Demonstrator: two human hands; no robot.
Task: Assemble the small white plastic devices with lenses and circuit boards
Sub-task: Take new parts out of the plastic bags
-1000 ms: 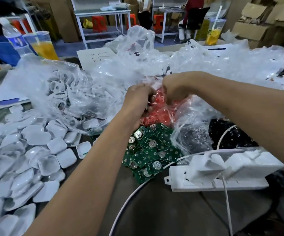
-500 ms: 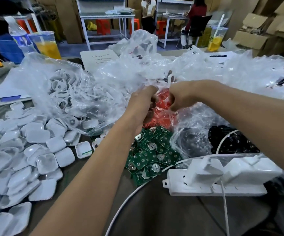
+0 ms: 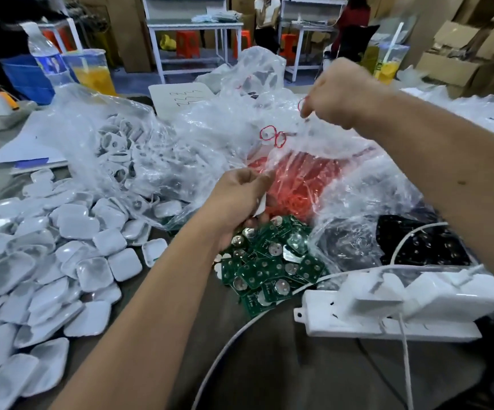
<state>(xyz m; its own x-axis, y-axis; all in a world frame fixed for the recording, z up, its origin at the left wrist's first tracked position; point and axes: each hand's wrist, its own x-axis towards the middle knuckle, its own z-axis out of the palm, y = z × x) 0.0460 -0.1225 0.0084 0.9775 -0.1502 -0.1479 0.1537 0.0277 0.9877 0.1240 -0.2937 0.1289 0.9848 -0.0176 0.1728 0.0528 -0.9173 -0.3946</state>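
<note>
Clear plastic bag of red rings now gapes wider: my right hand has risen, fingers pinching its upper edge and a red ring. My left hand sits lower than before, fingers gripping the near edge. White shells heap left on the tabletop; green boards lie flat, facing up, under that hand. Paper scribble unreadable.
</note>
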